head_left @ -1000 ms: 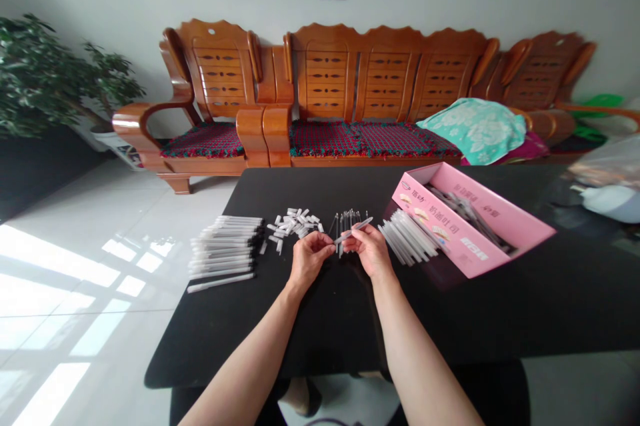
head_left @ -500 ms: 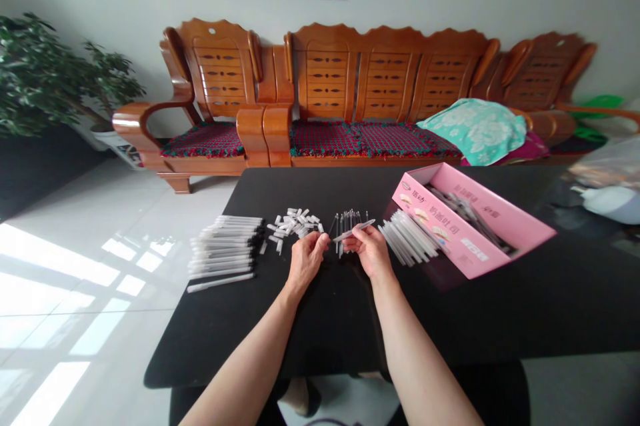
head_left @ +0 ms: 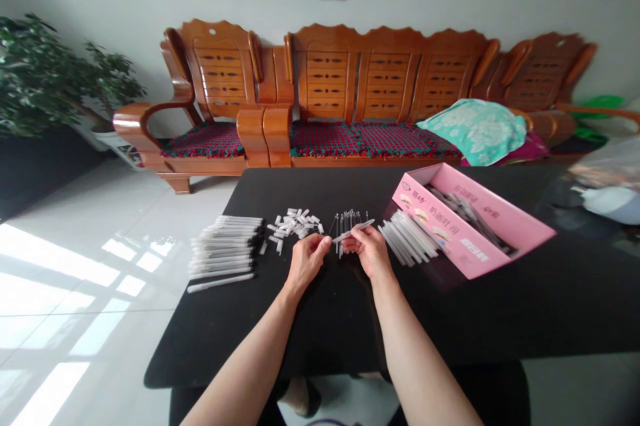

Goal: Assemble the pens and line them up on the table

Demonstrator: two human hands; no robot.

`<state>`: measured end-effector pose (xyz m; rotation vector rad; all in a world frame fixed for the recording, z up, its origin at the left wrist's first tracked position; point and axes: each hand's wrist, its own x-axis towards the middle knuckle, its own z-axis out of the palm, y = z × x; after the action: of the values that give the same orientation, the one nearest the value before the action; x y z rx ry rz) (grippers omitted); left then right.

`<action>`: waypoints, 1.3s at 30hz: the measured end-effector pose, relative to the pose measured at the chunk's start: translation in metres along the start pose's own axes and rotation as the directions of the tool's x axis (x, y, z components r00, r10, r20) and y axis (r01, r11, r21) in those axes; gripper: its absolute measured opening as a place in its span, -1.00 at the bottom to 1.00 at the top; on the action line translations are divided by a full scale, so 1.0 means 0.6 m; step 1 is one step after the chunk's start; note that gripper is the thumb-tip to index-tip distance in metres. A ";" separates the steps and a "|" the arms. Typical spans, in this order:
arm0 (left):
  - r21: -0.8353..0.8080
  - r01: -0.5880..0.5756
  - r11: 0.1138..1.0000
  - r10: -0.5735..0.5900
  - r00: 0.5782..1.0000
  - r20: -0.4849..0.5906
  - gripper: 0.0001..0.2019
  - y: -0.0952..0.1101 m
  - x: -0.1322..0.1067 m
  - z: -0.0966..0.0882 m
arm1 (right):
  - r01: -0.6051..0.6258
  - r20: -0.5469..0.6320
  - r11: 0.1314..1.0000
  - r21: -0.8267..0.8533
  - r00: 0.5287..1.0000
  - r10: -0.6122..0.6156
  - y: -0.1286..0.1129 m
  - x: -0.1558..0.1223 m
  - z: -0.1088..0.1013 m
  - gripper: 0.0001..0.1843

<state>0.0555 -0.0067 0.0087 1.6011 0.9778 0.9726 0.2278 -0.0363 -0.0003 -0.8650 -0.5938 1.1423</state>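
Observation:
A whitish translucent pen barrel [head_left: 353,231] is pinched in my right hand [head_left: 371,250], tilted up to the right. My left hand [head_left: 309,257] is closed, its thumb and fingertips at the barrel's left end; how firmly it grips is hard to make out. Behind and under the barrel lie several thin pen refills [head_left: 350,218], partly hidden by my right hand. Small white pen caps [head_left: 295,221] are scattered beyond my left hand. To the right sits a pile of pen barrels [head_left: 409,238], and at the left a row of capped pens [head_left: 225,249].
A pink box [head_left: 465,249] holding more pen parts stands on the black table [head_left: 340,319], right of the barrels. Behind the table runs a wooden sofa [head_left: 327,73] with a turquoise cloth [head_left: 480,129]. A plant [head_left: 60,83] stands at the left.
My left hand has shifted slightly right, so its thumb now meets the left end of the barrel. The barrel has barely moved in my right hand.

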 end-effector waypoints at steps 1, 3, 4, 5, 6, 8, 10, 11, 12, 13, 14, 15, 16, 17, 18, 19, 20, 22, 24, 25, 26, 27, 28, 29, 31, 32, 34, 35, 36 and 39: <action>0.016 0.020 1.000 -0.020 0.999 0.032 -0.56 0.000 -0.001 0.000 | 0.000 0.000 1.000 -0.002 1.000 0.000 0.000 0.000 0.000 -0.68; 0.038 0.033 0.999 -0.035 0.998 0.058 -0.54 -0.003 0.000 0.000 | 0.002 0.003 1.000 -0.007 1.000 -0.002 0.001 0.000 -0.001 -0.69; 0.041 0.030 0.999 -0.032 0.998 0.047 -0.56 -0.004 0.001 0.001 | 0.002 0.006 1.000 -0.009 1.000 -0.002 0.001 0.000 -0.001 -0.69; 0.039 0.022 0.999 -0.024 0.999 0.028 -0.60 -0.006 0.002 0.002 | 0.002 0.010 1.000 -0.010 1.000 -0.002 0.001 0.000 -0.002 -0.70; 0.030 0.011 0.999 -0.011 1.000 0.003 -0.64 -0.006 0.003 0.003 | 0.001 0.013 1.000 -0.011 1.000 -0.001 0.002 0.000 -0.002 -0.70; -0.003 -0.017 1.000 0.017 0.999 -0.051 -0.66 -0.006 0.004 0.003 | -0.001 0.016 1.000 -0.011 1.000 0.001 0.002 0.000 -0.003 -0.69; -0.018 -0.045 0.999 0.044 0.996 -0.077 -0.58 -0.004 0.003 0.002 | -0.001 0.018 1.000 -0.009 1.000 0.002 0.003 0.001 -0.004 -0.69; -0.011 -0.047 0.999 0.046 0.996 -0.070 -0.58 -0.003 0.002 0.001 | -0.001 0.019 1.000 -0.009 1.000 0.001 0.003 0.001 -0.004 -0.69; 0.000 -0.034 0.999 0.034 0.998 -0.050 -0.60 -0.002 0.001 0.000 | 0.000 0.019 1.000 -0.009 1.000 0.001 0.003 0.001 -0.004 -0.69; 0.012 -0.014 1.000 0.014 1.000 -0.019 -0.60 -0.002 0.000 0.000 | 0.000 0.019 1.000 -0.012 1.000 0.000 0.003 0.000 -0.004 -0.68; 0.023 0.007 1.000 -0.007 1.000 0.017 -0.57 -0.002 -0.001 0.000 | 0.001 0.019 1.000 -0.014 1.000 -0.001 0.003 0.000 -0.004 -0.69; 0.033 0.020 0.999 -0.022 0.999 0.046 -0.55 -0.003 -0.001 0.000 | 0.001 0.019 1.000 -0.017 1.000 -0.001 0.002 0.000 -0.004 -0.69; 0.041 0.025 0.999 -0.028 0.998 0.061 -0.55 -0.004 -0.001 0.001 | 0.001 0.020 1.000 -0.021 1.000 -0.001 0.002 0.000 -0.003 -0.69; 0.044 0.025 0.999 -0.027 0.998 0.061 -0.57 -0.005 -0.001 0.002 | 0.001 0.022 1.000 -0.022 1.000 -0.001 0.002 -0.001 -0.003 -0.70; 0.043 0.022 0.999 -0.024 0.999 0.046 -0.60 -0.005 0.000 0.003 | 0.001 0.025 1.000 -0.023 1.000 0.000 0.002 -0.001 -0.003 -0.70; 0.035 0.019 0.999 -0.019 1.000 0.020 -0.63 -0.005 0.001 0.003 | 0.000 0.028 1.000 -0.022 1.000 0.001 0.001 -0.001 -0.003 -0.70; 0.020 0.016 1.000 -0.015 1.000 -0.011 -0.66 -0.004 0.002 0.003 | 0.000 0.028 1.000 -0.021 1.000 0.000 0.001 -0.001 -0.002 -0.71; -0.014 0.008 1.000 -0.009 0.999 -0.047 -0.63 -0.002 0.002 0.002 | 0.000 0.026 1.000 -0.020 1.000 0.001 0.000 -0.001 -0.002 -0.71; -0.018 0.012 1.000 -0.012 1.000 -0.024 -0.60 0.000 0.000 0.000 | -0.001 0.019 1.000 -0.021 1.000 0.001 0.001 -0.001 -0.001 -0.70; -0.009 0.021 1.000 -0.021 1.000 0.008 -0.59 -0.001 0.000 0.000 | -0.001 0.017 1.000 -0.022 1.000 0.001 0.001 -0.001 -0.001 -0.70; 0.007 0.032 0.999 -0.032 0.999 0.044 -0.56 -0.002 -0.001 0.000 | -0.001 0.017 1.000 -0.024 1.000 0.001 0.001 -0.001 -0.002 -0.71; 0.026 0.038 0.999 -0.040 0.997 0.071 -0.54 -0.003 -0.001 0.001 | 0.000 0.020 1.000 -0.028 1.000 0.000 0.002 -0.001 -0.002 -0.71; 0.043 0.038 0.998 -0.041 0.996 0.083 -0.54 -0.005 -0.001 0.002 | 0.001 0.025 1.000 -0.031 1.000 0.000 0.002 -0.001 -0.002 -0.72; 0.057 0.033 0.998 -0.037 0.996 0.082 -0.56 -0.006 -0.001 0.004 | 0.001 0.032 0.999 -0.034 0.999 0.000 0.002 -0.001 -0.003 -0.73; 0.075 0.011 0.997 -0.016 0.998 0.065 -0.62 -0.008 0.000 0.005 | -0.001 0.045 0.999 -0.035 0.999 0.002 0.003 0.000 -0.005 -0.75; 0.075 -0.008 0.997 0.004 0.999 0.046 -0.65 -0.007 0.001 0.004 | -0.002 0.048 1.000 -0.031 0.999 0.003 0.002 0.000 -0.006 -0.76; 0.082 -0.061 0.995 0.062 0.998 -0.016 -0.68 -0.003 0.004 -0.004 | 0.000 0.040 1.000 -0.015 0.999 0.001 0.000 0.001 -0.008 -0.77; 0.108 -0.091 0.990 0.098 0.993 -0.062 -0.68 -0.001 0.005 -0.010 | 0.001 0.031 1.000 -0.007 1.000 -0.001 -0.001 0.001 -0.008 -0.77; 0.153 -0.118 0.981 0.135 0.985 -0.109 -0.70 0.001 0.006 -0.017 | 0.003 0.020 1.000 0.001 1.000 -0.003 -0.002 0.001 -0.008 -0.78; 0.341 -0.167 0.925 0.218 0.969 -0.119 -0.81 0.008 0.006 -0.039 | 0.006 0.004 1.000 0.011 1.000 -0.006 -0.007 0.000 -0.006 -0.78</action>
<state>0.0360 0.0035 0.0185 1.9521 1.1514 1.1266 0.2327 -0.0378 0.0011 -0.8513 -0.5926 1.1410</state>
